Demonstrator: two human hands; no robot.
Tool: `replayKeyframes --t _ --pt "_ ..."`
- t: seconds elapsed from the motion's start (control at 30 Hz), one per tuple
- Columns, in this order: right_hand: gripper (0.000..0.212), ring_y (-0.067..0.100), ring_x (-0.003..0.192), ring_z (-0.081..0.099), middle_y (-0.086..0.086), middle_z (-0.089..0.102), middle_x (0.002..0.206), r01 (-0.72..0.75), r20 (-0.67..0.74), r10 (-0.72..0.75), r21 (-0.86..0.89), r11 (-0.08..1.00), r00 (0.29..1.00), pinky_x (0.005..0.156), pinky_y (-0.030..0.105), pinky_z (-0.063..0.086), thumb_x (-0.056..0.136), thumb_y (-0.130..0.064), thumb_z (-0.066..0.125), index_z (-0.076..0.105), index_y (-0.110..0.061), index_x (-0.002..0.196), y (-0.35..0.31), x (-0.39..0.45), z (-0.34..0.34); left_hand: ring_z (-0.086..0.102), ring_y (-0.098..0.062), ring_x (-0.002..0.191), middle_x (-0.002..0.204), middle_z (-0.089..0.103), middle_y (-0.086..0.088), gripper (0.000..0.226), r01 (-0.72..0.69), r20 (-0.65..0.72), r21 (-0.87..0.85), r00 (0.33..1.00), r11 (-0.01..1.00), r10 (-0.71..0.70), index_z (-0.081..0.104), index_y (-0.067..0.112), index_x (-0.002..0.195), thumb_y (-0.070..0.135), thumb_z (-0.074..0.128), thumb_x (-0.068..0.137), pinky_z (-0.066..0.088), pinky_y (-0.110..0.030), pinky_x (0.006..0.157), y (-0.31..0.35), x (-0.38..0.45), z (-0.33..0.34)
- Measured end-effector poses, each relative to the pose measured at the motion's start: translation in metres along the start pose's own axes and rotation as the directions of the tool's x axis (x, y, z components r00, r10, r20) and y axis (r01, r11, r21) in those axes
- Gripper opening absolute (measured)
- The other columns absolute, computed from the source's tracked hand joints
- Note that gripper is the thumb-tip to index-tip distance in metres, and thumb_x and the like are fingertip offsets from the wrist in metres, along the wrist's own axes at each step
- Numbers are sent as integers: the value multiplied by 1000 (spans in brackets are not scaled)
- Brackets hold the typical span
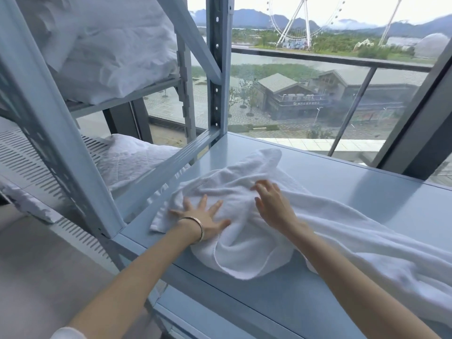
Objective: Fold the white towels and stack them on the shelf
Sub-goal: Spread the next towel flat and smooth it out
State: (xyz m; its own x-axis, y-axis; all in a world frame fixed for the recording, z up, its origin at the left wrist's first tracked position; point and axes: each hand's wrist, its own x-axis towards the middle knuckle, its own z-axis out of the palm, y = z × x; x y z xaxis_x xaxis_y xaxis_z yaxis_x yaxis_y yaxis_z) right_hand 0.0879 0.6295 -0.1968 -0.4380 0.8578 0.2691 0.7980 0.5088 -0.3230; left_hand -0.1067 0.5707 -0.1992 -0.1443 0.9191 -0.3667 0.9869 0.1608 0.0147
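Count on inspection: one white towel (244,211) in work, two heaps of white linen (107,50) stored on the rack to your left, and two hands in view.

The towel lies crumpled and unfolded on the pale blue shelf surface (354,189) in front of you, beside the window glass. One end is bunched near the rack's upright post (216,69); the other trails off toward the right edge of view. A fold of it hangs slightly over the shelf's near edge.

Your left hand (203,216) is fully open, fingers spread wide and straight, palm pressed flat on the towel's left end. It grips nothing. A thin bracelet (198,227) sits on that wrist.

Your right hand (271,201) rests on the towel's raised middle, fingers loosely bent and apart, fingertips touching the cloth. No pinch or hold on the fabric can be made out.

Of the stored linen, one heap sits on the upper tier of the rack, and the second heap (137,160) on the tier below it, both rumpled.
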Motion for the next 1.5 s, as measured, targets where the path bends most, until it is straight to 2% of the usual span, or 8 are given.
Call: replayKeyframes --t 0.17,0.43,0.8,1.0,1.13,1.23,1.37,1.5 --pt "53 31 115 54 6 56 123 -18 128 42 -184 983 991 86 39 47 90 -38 20 57 -11 117 35 -52 -7 9 -45 140 157 3 -13 79 260 -29 287 964 922 -264 4 22 151 69 6 88 4 -78 96 32 -1 -25" --pt "30 25 114 55 4 59 121 -116 300 388 -642 758 871 82 30 41 94 -17 39 59 -15 117 40 -86 -80 -7 -19 145 157 -2 14 49 -434 -163 44 886 900 435 4 42 146 48 16 99 -2 -68 106 83 25 0" --pt "46 30 143 5 -12 6 156 -227 388 332 -292 929 860 96 76 12 97 -42 28 18 -48 141 72 -53 -35 -26 -38 138 151 -26 19 65 -102 -68 -13 993 995 101 -16 59 136 80 7 79 -9 -78 94 40 24 7" --pt "39 24 120 48 -4 49 130 -112 352 196 -244 963 915 84 40 48 84 -7 40 53 -24 116 77 -47 -62 -15 -45 139 151 -22 16 70 -76 67 -59 995 995 80 -5 61 136 82 22 75 2 -76 100 29 25 2" --pt "20 26 103 60 6 61 109 -108 312 297 -503 857 902 67 29 38 86 -14 44 61 -19 96 64 -71 -81 31 -31 132 145 33 0 49 -251 -146 95 954 963 263 38 40 136 50 43 88 30 -48 107 41 14 -12" --pt "32 26 115 54 7 55 124 -181 301 436 -609 772 848 88 33 43 91 -14 40 58 -13 119 47 -75 -89 31 -22 134 146 34 -3 45 -269 -521 108 805 957 285 39 22 139 24 41 94 28 -34 108 60 21 -22" --pt "37 28 127 39 8 45 136 -114 187 221 -456 883 957 97 39 38 91 -15 38 47 -13 127 27 -63 -73 10 -20 144 157 11 -5 66 -183 -314 -12 934 983 170 9 12 149 39 37 96 11 -34 117 67 53 -17" --pt "54 26 140 17 -5 16 155 -76 324 182 -315 946 928 105 49 29 95 -24 38 19 -22 146 34 -53 -49 35 -28 127 137 40 -10 66 -173 -332 -148 936 974 116 33 13 138 42 56 83 33 -36 102 90 61 -22"
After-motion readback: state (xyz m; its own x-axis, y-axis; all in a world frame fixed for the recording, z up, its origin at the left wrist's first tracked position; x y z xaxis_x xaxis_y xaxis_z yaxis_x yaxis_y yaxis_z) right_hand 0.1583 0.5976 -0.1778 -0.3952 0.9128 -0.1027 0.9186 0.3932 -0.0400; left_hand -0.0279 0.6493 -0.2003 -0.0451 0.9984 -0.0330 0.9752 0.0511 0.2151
